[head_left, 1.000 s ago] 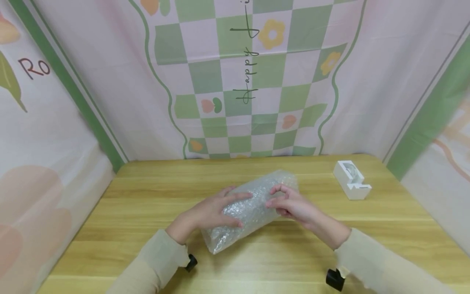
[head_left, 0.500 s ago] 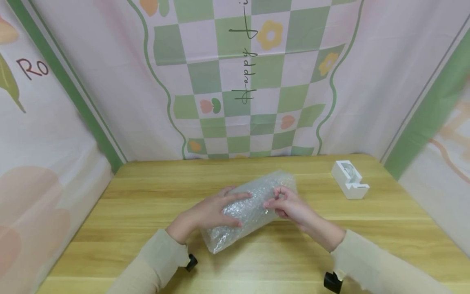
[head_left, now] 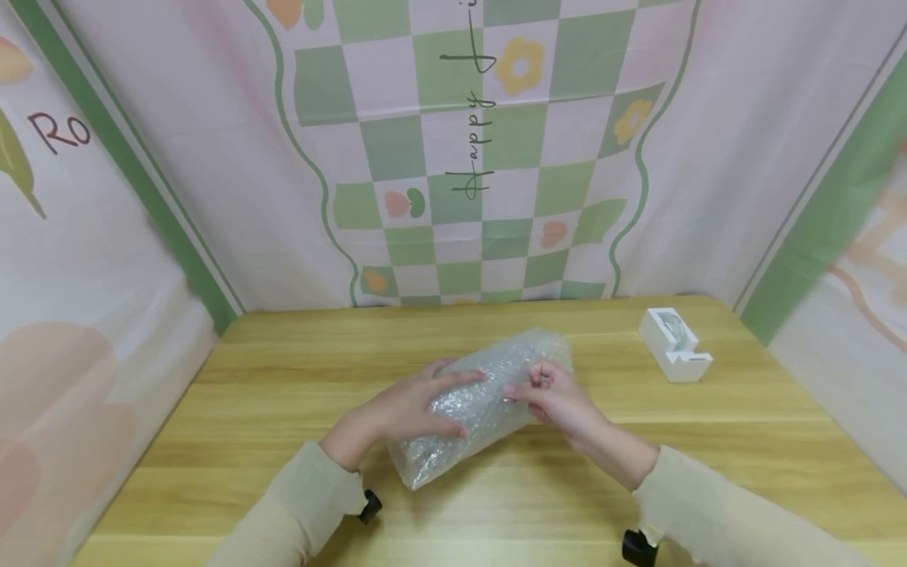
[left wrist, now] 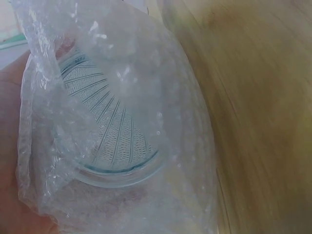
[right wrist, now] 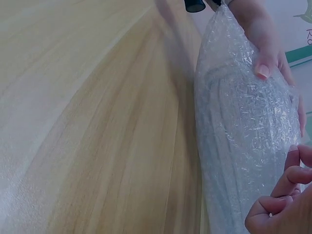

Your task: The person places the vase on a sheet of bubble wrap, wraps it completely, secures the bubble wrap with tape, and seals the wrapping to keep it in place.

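A long roll of clear bubble wrap [head_left: 489, 398] lies slanted on the table, rising to the back right. Through its end in the left wrist view shows a round, ribbed clear glass piece [left wrist: 114, 126]; its full shape is hidden by the wrap. My left hand [head_left: 414, 402] grips the near-left part from above, with thumb and fingers spread around it. Over the far-right part, my right hand [head_left: 563, 402] touches the wrap with its extended thumb. Its other fingers are curled, and nothing can be seen held in them in the right wrist view.
A white tape dispenser [head_left: 673, 346] with a clear roll stands near the back right corner of the wooden table [head_left: 298, 370]. A patterned cloth backdrop [head_left: 453, 157] hangs along the back edge and both sides. Black wrist devices [head_left: 640, 547] hang under the sleeves.
My right hand has shifted slightly left along the wrap, its thumb lying further in and its index finger curled closer. The left hand and the bubble wrap stay in place.
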`<move>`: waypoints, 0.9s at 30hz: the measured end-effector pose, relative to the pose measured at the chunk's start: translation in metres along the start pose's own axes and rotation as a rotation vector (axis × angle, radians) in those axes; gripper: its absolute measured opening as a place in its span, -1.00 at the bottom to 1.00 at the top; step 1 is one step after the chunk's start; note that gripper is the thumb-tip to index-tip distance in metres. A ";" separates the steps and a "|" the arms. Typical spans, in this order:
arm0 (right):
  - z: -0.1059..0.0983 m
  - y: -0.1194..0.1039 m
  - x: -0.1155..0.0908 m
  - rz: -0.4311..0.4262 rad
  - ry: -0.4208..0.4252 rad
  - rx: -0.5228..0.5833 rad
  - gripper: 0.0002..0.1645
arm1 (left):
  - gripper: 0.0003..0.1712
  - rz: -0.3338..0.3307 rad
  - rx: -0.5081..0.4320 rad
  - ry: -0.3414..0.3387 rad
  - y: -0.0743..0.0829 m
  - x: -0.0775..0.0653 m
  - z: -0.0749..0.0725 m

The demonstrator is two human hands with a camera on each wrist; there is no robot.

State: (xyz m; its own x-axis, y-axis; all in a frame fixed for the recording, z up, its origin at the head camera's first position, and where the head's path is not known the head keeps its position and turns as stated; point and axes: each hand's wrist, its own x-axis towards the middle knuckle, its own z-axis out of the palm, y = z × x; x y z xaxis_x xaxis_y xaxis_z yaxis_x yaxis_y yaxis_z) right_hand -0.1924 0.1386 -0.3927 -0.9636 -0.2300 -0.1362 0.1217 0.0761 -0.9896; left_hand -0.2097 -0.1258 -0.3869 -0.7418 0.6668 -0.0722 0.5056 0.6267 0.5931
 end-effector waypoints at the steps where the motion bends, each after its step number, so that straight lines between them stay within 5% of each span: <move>1: 0.000 0.000 0.000 -0.001 0.005 -0.006 -0.55 | -0.08 0.000 0.002 0.000 0.000 0.000 0.000; 23: -0.002 -0.004 0.004 -0.023 0.009 -0.173 -0.36 | -0.09 0.001 0.037 -0.004 0.002 0.002 0.001; 27: -0.006 -0.004 0.005 -0.089 -0.009 -0.326 -0.36 | -0.09 -0.004 0.032 -0.008 0.003 0.001 0.001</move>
State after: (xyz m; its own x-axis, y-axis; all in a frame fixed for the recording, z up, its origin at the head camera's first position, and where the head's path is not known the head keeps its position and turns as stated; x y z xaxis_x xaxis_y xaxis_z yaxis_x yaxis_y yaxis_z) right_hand -0.1987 0.1433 -0.3888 -0.9648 -0.2579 -0.0516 -0.0469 0.3617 -0.9311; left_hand -0.2088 -0.1226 -0.3864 -0.7406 0.6671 -0.0809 0.5165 0.6421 0.5666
